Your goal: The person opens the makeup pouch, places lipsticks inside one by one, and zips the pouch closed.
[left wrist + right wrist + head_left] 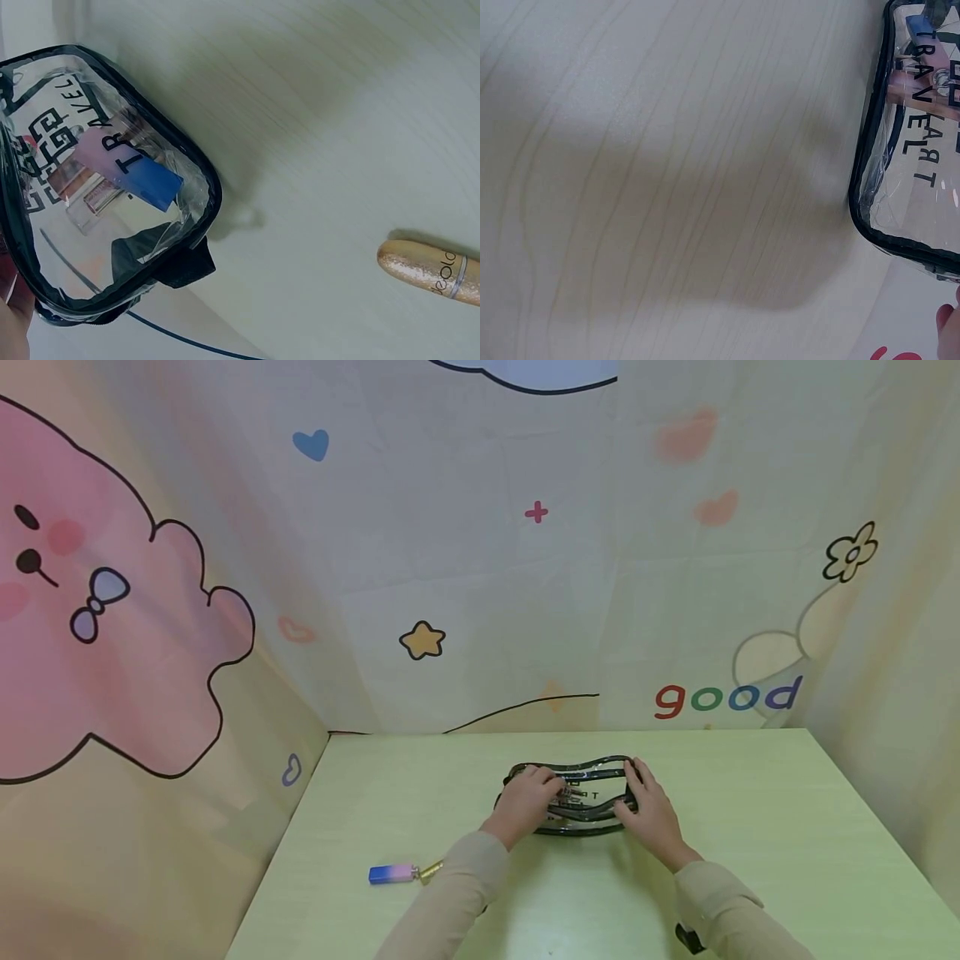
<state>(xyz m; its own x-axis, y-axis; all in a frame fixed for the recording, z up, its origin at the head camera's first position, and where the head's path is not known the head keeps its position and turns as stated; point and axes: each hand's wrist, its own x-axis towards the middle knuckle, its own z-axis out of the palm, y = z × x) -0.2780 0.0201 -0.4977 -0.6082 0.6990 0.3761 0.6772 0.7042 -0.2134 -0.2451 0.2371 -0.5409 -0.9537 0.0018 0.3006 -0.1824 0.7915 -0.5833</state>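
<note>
A pale counter (787,843) with wood lines on top reaches back to a cloth (480,552) that hangs like a wall. On the counter, near the left, a little case (392,874) lies flat, blue at one end and pink at the other. Just beside it is a shiny gold tube (427,270) with dark letters.

The cloth is full of pictures. A big pink cartoon animal (112,693) with a pale bow (96,605) fills the left side. There is a blue heart (311,445), a yellow star (422,641) and a pink plus sign (536,512). To the right are two soft pink hearts (717,507), a flower (852,555) and the colorful word "good" (727,697).
</note>
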